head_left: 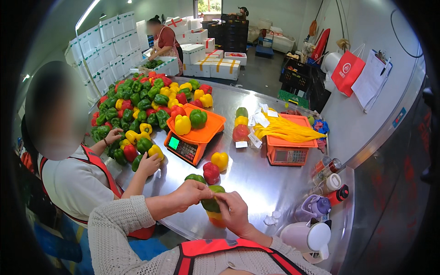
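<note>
Both my hands meet at the table's near edge, above a column of peppers: a green bell pepper [211, 205] on top, then yellow, then an orange-red one [218, 223]. My left hand [189, 194] is closed in a pinch at the top of the green pepper. Against its right side, my right hand [234, 211] pinches with thumb and fingertips at the same spot. Whatever is between the fingertips is too small to make out. Just beyond my hands sit another green pepper [194, 177], a red pepper [211, 173] and a yellow pepper [220, 160] in a row.
A co-worker's hand [149, 164] touches a big pepper pile [137, 103] on the left. An orange scale [189, 145] carries peppers. Yellow netting [286, 129] lies on another scale [288, 156], beside a labelled pepper stack [240, 133]. Bottles [333, 182] and a kettle [306, 236] line the right edge.
</note>
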The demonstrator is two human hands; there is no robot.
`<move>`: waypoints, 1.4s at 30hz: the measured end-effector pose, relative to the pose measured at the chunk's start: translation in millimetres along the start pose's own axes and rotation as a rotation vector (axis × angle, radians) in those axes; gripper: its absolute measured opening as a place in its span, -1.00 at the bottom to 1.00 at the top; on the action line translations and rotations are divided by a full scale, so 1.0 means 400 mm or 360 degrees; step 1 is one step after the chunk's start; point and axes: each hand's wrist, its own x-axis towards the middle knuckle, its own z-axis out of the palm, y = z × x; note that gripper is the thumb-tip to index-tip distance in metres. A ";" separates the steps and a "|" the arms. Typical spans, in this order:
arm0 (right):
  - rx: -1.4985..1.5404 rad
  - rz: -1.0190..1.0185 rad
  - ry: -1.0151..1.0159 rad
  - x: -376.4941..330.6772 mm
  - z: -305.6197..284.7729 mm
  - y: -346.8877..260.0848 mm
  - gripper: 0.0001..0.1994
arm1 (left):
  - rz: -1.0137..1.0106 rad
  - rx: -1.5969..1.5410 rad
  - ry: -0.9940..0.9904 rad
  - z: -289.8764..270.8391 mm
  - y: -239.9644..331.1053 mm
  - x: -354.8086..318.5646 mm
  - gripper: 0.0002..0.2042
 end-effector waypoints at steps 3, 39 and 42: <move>-0.0170 -0.0223 -0.0033 -0.001 0.006 -0.001 -0.68 | 0.0025 -0.0072 0.0071 0.000 -0.003 0.002 -0.90; 0.0265 -0.0061 -0.0352 0.029 -0.041 0.117 -0.86 | 0.1323 0.0926 0.0097 0.039 -0.031 0.009 -0.89; 0.0266 0.0004 -0.0316 0.020 -0.044 0.113 -0.87 | 0.1488 0.1036 0.0170 0.052 -0.029 0.006 -0.89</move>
